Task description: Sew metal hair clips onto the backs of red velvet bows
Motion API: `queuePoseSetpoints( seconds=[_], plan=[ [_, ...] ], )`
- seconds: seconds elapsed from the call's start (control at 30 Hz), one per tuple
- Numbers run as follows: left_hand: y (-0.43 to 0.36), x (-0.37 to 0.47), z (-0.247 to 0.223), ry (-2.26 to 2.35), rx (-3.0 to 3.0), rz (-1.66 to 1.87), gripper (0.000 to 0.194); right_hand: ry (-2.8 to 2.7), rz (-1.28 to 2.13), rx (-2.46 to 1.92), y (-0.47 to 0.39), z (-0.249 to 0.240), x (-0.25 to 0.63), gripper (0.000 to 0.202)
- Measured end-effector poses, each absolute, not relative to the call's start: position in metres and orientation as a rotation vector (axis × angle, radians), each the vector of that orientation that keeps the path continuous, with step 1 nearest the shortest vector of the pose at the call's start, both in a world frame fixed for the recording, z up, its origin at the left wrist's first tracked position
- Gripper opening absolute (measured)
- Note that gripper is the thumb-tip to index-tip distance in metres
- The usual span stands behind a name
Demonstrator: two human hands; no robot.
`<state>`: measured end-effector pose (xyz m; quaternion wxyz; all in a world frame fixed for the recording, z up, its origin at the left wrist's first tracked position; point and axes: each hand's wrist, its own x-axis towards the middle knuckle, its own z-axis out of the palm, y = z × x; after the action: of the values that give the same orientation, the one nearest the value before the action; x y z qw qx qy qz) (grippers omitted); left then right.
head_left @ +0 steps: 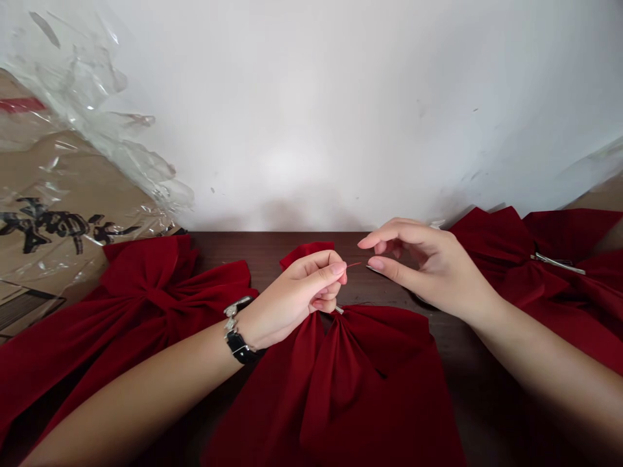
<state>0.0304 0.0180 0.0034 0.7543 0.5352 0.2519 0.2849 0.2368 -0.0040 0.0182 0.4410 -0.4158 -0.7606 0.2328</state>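
Observation:
My left hand (318, 279) is closed above the middle red fabric bow (370, 370), its thumb and forefinger pinching a short red thread (354, 264). The thread's free end points right, toward my right hand (413, 259). That hand is open, thumb and fingers apart, with a small gap between them and the thread. Under my left hand, a bit of a metal clip (339, 310) shows at the bow's gathered centre. The rest of that centre is hidden by my fingers. The bow's long tails spread toward me.
Another red bow (160, 292) lies on the left of the dark wooden table (233, 245). At the right are more red bows (516, 259) with a metal clip (559, 263). A cardboard box (63, 188) under clear plastic wrap (97, 97) stands left, against a white wall (302, 110).

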Motion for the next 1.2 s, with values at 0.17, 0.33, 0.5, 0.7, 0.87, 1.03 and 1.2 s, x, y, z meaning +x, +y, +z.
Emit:
queuePoseSetpoints(
  seconds=[0.17, 0.33, 0.5, 0.7, 0.87, 1.03, 1.2],
  plan=[
    [0.017, 0.031, 0.004, 0.553, 1.153, 0.608, 0.027, -2.043, 0.180, -0.955, -0.007, 0.021, 0.240, 0.013],
    [0.017, 0.031, 0.004, 0.550, 1.147, 0.598, 0.027, -2.094, 0.023, -0.924, -0.004, 0.017, 0.239, 0.009],
    [0.016, 0.032, 0.006, 0.567, 1.224, 0.558, 0.026, -2.122, 0.026, -0.885, -0.001, 0.014, 0.237, 0.010],
    [0.035, 0.026, -0.001, 0.747, 2.203, 0.831, 0.017, -1.891, 0.654, -0.945, 0.012, 0.001, 0.234, 0.008],
    [0.046, 0.026, -0.009, 0.620, 2.932, 1.154, 0.020, -1.494, 1.389, -0.906, 0.022, -0.022, 0.225, 0.015],
    [0.053, 0.026, -0.009, 0.311, 3.076, 1.406, 0.008, -1.088, 1.946, -0.771, 0.019, -0.030, 0.217, 0.020],
    [0.062, 0.023, -0.006, 0.175, 3.161, 1.410, 0.011, -0.933, 2.067, -0.736, 0.016, -0.026, 0.214, 0.015]
  ],
)
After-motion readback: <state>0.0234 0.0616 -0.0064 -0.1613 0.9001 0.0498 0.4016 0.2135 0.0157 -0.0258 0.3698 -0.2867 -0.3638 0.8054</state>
